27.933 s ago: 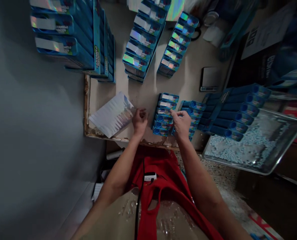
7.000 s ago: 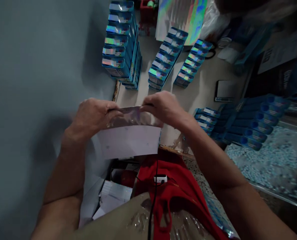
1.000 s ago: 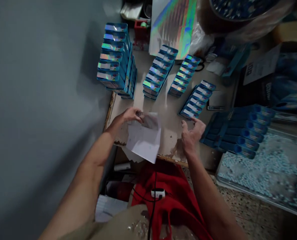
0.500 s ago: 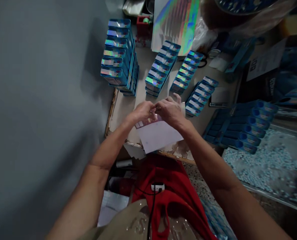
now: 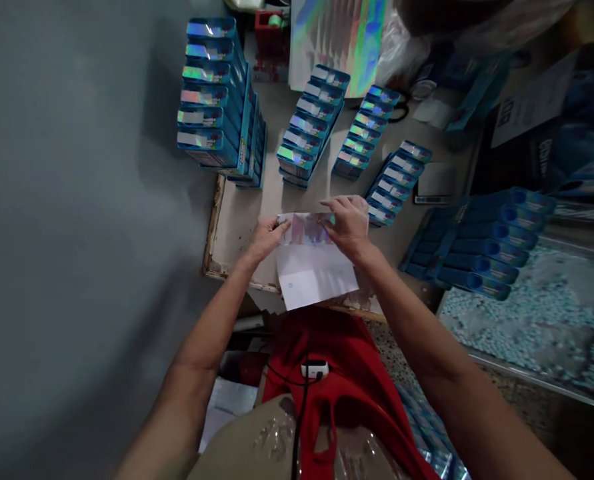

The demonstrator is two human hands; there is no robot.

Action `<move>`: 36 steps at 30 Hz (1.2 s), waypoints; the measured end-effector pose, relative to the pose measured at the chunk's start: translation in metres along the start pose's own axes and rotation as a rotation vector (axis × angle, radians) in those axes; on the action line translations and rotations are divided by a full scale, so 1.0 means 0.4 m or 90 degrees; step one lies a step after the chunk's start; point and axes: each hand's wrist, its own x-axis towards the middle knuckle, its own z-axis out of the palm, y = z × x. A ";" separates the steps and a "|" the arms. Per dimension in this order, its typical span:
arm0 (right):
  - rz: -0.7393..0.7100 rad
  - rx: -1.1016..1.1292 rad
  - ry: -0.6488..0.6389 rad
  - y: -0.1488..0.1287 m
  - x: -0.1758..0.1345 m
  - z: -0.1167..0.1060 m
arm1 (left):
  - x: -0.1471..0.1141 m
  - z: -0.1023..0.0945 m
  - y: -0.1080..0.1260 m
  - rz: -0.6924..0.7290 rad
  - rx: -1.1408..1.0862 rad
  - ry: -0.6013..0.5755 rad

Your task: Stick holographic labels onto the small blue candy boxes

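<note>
A sticker sheet with a shiny holographic strip along its far edge spans the space between my hands, its white part hanging over the table's front edge. My left hand pinches the strip's left end between thumb and fingers. Toward the other end, my right hand grips the strip, with some fingers raised. Whether any sticker is peeled from the backing, I cannot tell. Just beyond the hands stand rows of blue boxes, each box with a shiny label on its upper end.
A tall stack of blue boxes stands by the grey wall. Holographic sheets and a red tape dispenser lie at the back. To the right are a small scale, blue cartons and a tray of pale blue pellets.
My hands were close together over the sheet's far edge. They have moved apart, the left one leftward, and the strip now shows stretched between them. The camera view has shifted slightly.
</note>
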 end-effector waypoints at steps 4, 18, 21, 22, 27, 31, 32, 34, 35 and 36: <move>-0.037 -0.051 0.017 -0.095 -0.020 0.042 | -0.017 0.019 0.004 -0.001 0.032 0.047; -0.062 -0.066 0.037 -0.131 -0.195 0.137 | -0.110 0.120 0.018 0.011 0.056 0.231; -0.047 -0.023 0.063 -0.130 -0.205 0.117 | -0.115 0.119 0.016 0.015 0.093 0.245; -0.038 -0.001 0.068 -0.131 -0.208 0.107 | -0.111 0.116 0.010 0.016 0.111 0.250; 0.049 0.168 0.106 -0.130 -0.254 0.002 | -0.078 0.069 -0.030 -0.032 0.174 0.257; 0.227 0.371 0.213 -0.091 -0.316 -0.177 | -0.080 0.058 0.022 0.012 0.318 0.345; 0.272 0.415 0.236 -0.073 -0.330 -0.229 | -0.086 0.076 0.054 0.060 0.351 0.383; 0.333 0.476 0.283 -0.026 -0.349 -0.333 | -0.099 0.145 0.131 0.158 0.332 0.387; 0.351 0.493 0.308 0.002 -0.355 -0.380 | -0.105 0.196 0.174 0.187 0.271 0.332; 0.363 0.503 0.333 0.033 -0.357 -0.422 | -0.108 0.255 0.215 0.197 0.182 0.240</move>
